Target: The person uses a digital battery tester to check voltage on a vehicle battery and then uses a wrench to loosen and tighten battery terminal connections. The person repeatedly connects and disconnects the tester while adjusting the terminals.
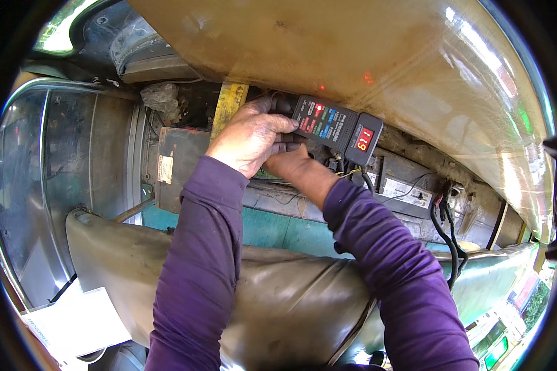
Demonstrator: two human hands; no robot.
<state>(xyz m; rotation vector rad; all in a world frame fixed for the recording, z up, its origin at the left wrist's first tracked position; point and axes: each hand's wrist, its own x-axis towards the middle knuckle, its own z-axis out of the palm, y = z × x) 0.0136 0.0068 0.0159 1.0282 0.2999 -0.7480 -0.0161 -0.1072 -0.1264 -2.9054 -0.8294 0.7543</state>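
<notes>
Gripping black handheld device [331, 128] in left hand [254, 133], right hand [296, 166] just below, grip hidden

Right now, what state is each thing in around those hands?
Left hand: gripping the handheld device, thumb on its edge.
Right hand: reaching in below the left; its fingers are hidden, so grip unclear.
Handheld device: switched on, tilted, a small red light glowing.
Display: lit, with glowing digits.
Yellow bar: slanted, partly behind the left hand.
Black cables: hanging down in loose curves.
Brown cushion: creased.
</notes>
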